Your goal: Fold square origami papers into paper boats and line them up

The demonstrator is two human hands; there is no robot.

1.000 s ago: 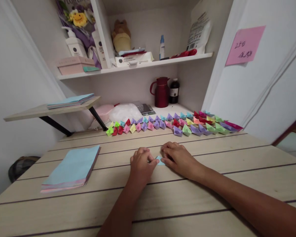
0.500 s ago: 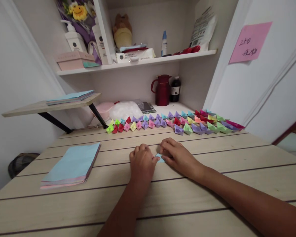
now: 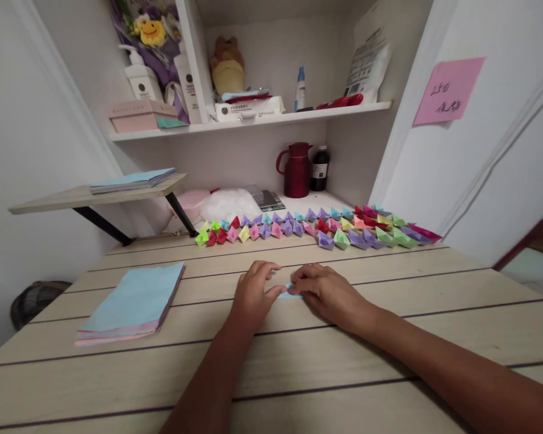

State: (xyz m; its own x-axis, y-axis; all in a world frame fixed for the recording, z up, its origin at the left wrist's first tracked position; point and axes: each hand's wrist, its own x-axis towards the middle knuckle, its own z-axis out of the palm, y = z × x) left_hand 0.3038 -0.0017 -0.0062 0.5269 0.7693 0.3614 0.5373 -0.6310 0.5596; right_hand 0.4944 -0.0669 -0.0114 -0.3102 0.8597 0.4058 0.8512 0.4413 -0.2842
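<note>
A small folded piece of light blue paper (image 3: 288, 295) lies on the wooden table between my hands. My right hand (image 3: 326, 290) has its fingers closed on the paper's right side and covers much of it. At its left edge is the thumb of my left hand (image 3: 254, 293), whose fingers are apart and curved above the table. Whether that thumb touches the paper is hard to make out. Beyond both hands stand rows of small folded paper boats (image 3: 342, 239) in purple, green, red, pink, yellow and blue.
A stack of coloured paper (image 3: 133, 299) lies at the left, blue sheet on top. Behind it, a raised wooden shelf (image 3: 58, 202) on black legs bears another paper stack (image 3: 133, 179). A dark red jug (image 3: 297, 172) and a dark bottle (image 3: 320, 169) stand at the back.
My left hand has opened, its fingers lifting away from the thumb and shifting slightly left. More of the blue paper shows. My right hand stays on it. The view has tilted slightly upward.
</note>
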